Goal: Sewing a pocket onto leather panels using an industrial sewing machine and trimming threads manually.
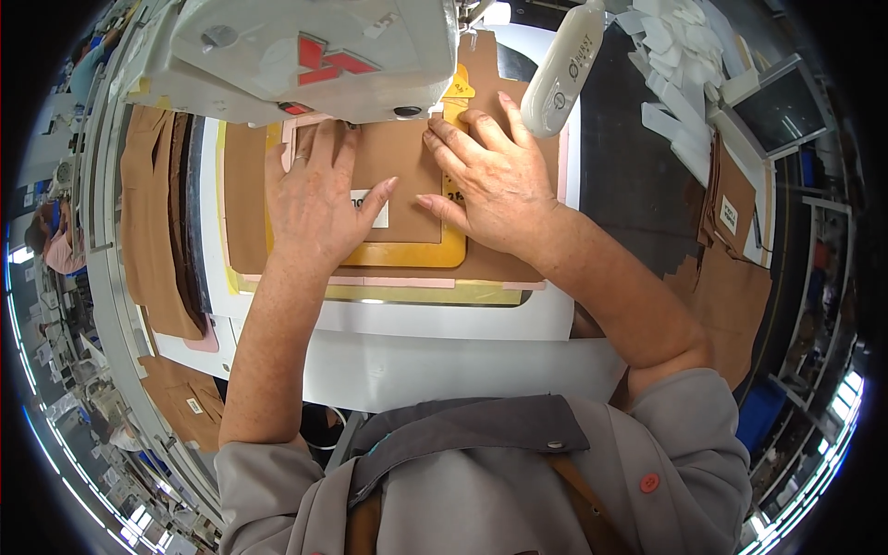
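Observation:
My left hand (313,194) lies flat with fingers spread on the brown fabric piece (402,162), which has a white label and sits inside a yellow template (416,254). My right hand (481,171) is spread over that piece's right edge and the template, fingertips near the white head of a sewing machine (305,55) above. Under the template is a larger brown piece (248,236) on pink and pale-yellow layers and a white board (546,314). The machine hides what lies directly beneath its head.
Brown fabric stacks lie left (153,222) and right (731,296). A white oblong fixture (564,65) stands beside my right hand. White scraps (675,55) and a small screen (768,106) are at upper right. A person (60,236) is at the far left edge.

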The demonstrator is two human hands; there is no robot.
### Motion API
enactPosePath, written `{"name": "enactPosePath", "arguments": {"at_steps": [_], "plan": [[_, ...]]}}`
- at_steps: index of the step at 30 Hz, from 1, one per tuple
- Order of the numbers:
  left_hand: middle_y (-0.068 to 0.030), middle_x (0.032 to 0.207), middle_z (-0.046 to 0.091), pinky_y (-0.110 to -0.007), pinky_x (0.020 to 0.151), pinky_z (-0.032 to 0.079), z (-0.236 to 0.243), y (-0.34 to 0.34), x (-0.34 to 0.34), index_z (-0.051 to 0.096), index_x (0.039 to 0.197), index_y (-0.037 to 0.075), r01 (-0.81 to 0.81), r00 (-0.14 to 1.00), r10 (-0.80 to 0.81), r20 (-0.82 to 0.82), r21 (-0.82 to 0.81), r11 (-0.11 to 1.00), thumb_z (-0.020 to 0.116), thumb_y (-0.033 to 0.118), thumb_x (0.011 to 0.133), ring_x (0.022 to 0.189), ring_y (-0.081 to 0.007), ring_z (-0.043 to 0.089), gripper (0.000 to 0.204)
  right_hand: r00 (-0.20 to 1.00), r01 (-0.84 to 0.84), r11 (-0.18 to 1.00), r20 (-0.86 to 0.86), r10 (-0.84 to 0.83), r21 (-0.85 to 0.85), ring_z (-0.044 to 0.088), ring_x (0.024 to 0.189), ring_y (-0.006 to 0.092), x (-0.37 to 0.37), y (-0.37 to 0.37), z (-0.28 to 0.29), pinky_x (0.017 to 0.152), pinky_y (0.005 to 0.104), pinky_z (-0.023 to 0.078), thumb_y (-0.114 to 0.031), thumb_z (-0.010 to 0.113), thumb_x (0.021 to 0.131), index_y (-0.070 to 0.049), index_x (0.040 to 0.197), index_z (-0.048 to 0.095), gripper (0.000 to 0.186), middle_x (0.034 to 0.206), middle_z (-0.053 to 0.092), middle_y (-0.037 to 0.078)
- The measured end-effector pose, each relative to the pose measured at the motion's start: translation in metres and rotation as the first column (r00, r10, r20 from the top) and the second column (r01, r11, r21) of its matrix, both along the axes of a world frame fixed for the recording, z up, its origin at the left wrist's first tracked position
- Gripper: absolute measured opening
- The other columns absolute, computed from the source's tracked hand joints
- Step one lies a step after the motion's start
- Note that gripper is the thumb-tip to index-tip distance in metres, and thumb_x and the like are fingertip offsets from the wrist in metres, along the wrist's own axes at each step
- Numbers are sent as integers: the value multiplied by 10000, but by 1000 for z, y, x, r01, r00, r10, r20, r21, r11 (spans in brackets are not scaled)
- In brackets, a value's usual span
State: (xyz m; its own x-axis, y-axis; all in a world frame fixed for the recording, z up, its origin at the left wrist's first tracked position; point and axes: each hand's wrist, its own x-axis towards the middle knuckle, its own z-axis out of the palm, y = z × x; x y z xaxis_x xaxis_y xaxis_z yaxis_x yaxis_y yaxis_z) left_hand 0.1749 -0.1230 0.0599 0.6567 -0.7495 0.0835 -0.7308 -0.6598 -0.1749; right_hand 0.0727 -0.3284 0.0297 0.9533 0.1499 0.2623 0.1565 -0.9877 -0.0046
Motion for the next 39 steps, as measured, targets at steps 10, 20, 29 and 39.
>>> {"name": "enactPosePath", "arguments": {"at_steps": [10, 20, 29, 39], "plan": [[-103, 1477, 573, -530, 1161, 350, -22, -3, 0, 585, 1398, 49, 166, 920, -287, -267, -399, 902, 610, 116, 942, 1368, -272, 531, 461, 998, -51, 997, 27, 50, 61, 546, 1254, 259, 12, 16, -1, 1198, 534, 313, -522, 673, 919, -42, 1268, 694, 594, 1357, 632, 66], [-110, 1424, 608, -494, 1117, 394, -23, -2, 11, 599, 1380, 52, 218, 918, -324, -229, -393, 893, 602, 120, 936, 1327, -285, 562, 449, 998, -62, 992, 23, 60, 109, 550, 1246, 264, 15, 21, 0, 1172, 518, 342, -469, 711, 893, -33, 1252, 704, 565, 1328, 651, 76], [-102, 1398, 603, -485, 1135, 374, -21, -2, 7, 560, 1429, 78, 191, 936, -290, -200, -402, 895, 592, 137, 938, 1294, -275, 576, 496, 994, -79, 989, 79, 69, 124, 553, 1249, 269, 17, 22, -3, 1156, 515, 360, -430, 732, 872, -26, 1209, 716, 527, 1331, 652, 97], [-62, 1394, 611, -507, 1133, 348, -22, -7, 3, 595, 1397, 102, 168, 961, -231, -150, -343, 924, 619, 200, 948, 1257, -218, 606, 461, 994, -76, 989, 92, 65, 128, 575, 1207, 277, 13, 20, -2, 1149, 516, 389, -409, 734, 875, -25, 1239, 696, 530, 1337, 650, 101]]}}
